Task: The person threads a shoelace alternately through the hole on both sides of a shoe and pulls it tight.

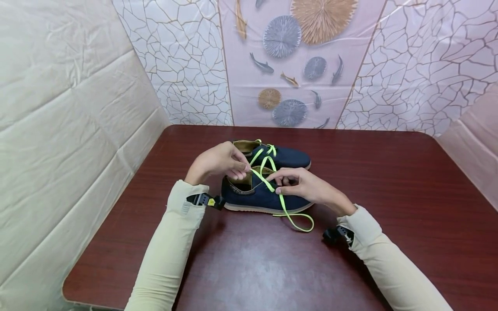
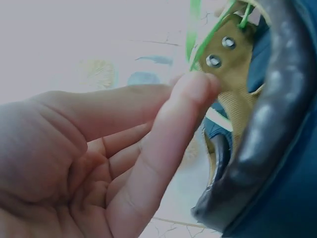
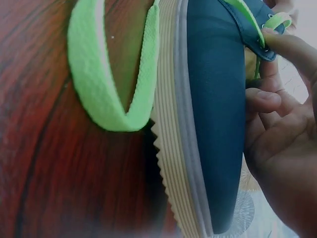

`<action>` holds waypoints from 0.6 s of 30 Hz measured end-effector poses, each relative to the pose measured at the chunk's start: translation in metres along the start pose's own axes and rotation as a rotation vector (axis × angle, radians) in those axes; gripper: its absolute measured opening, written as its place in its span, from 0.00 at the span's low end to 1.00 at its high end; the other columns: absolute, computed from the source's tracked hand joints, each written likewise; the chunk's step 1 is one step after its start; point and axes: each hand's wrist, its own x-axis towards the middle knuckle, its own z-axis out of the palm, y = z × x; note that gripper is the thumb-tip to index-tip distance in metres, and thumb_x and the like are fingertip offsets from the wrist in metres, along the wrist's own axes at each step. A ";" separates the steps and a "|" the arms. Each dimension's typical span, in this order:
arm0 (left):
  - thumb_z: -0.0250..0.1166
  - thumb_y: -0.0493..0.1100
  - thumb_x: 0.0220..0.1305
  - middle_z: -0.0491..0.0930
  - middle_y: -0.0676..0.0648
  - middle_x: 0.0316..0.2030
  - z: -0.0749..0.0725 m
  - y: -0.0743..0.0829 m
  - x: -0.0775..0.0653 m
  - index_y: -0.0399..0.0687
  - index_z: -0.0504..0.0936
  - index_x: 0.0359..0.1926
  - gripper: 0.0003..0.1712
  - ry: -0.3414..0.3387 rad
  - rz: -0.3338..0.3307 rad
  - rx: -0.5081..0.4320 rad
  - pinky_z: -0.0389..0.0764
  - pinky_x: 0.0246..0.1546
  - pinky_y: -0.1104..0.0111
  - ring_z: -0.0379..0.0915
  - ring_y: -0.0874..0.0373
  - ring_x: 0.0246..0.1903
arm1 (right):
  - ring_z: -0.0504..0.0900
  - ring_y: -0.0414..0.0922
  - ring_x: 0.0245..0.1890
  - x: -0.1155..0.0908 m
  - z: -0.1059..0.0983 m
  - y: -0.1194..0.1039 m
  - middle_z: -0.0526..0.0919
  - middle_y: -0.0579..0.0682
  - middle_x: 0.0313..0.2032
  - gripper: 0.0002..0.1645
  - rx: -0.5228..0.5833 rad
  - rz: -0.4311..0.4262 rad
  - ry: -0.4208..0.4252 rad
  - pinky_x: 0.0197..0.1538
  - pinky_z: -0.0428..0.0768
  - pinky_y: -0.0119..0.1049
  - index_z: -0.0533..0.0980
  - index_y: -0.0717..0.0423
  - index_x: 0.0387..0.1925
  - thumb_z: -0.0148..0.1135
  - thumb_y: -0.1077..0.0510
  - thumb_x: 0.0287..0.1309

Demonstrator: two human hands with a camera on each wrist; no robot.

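Note:
A navy shoe (image 1: 253, 199) with a pale ribbed sole stands nearest me on the table, toe to the right. Its flat neon-green shoelace (image 1: 287, 209) runs from the eyelets, and one length trails in a loop on the tabletop. My left hand (image 1: 223, 162), above the heel opening, pinches a stretch of lace between thumb and index finger. At the eyelet flap (image 3: 265, 53) my right hand (image 1: 305, 185) holds the flap's edge with its fingertips, close beside the lace. In the left wrist view, metal eyelets (image 2: 214, 61) show on the tan inner side.
Right behind stands a second navy shoe (image 1: 292, 157), also green-laced, toe to the right. Both rest on a dark red-brown table (image 1: 389, 181). A patterned sheet (image 1: 194, 65) hangs behind the table, and a pale cloth (image 1: 70, 129) hangs along the left side.

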 end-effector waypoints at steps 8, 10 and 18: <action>0.63 0.32 0.76 0.87 0.39 0.31 -0.007 -0.001 -0.002 0.25 0.85 0.51 0.12 0.166 0.012 -0.154 0.89 0.36 0.64 0.84 0.60 0.25 | 0.73 0.45 0.38 0.000 0.002 0.001 0.76 0.48 0.36 0.10 0.053 0.014 0.010 0.40 0.72 0.34 0.83 0.55 0.49 0.71 0.63 0.68; 0.63 0.33 0.76 0.88 0.35 0.34 -0.007 -0.001 -0.003 0.26 0.85 0.52 0.12 0.218 0.019 -0.186 0.89 0.35 0.63 0.85 0.59 0.25 | 0.73 0.45 0.37 0.000 0.002 0.001 0.76 0.48 0.35 0.07 0.051 0.005 0.007 0.40 0.72 0.34 0.82 0.53 0.45 0.70 0.62 0.68; 0.63 0.35 0.77 0.88 0.33 0.39 -0.009 0.000 -0.005 0.32 0.88 0.49 0.11 0.474 0.128 -0.253 0.88 0.32 0.66 0.87 0.53 0.27 | 0.76 0.44 0.28 -0.002 -0.006 0.000 0.84 0.52 0.36 0.10 0.068 0.050 -0.014 0.31 0.76 0.34 0.83 0.53 0.51 0.69 0.61 0.70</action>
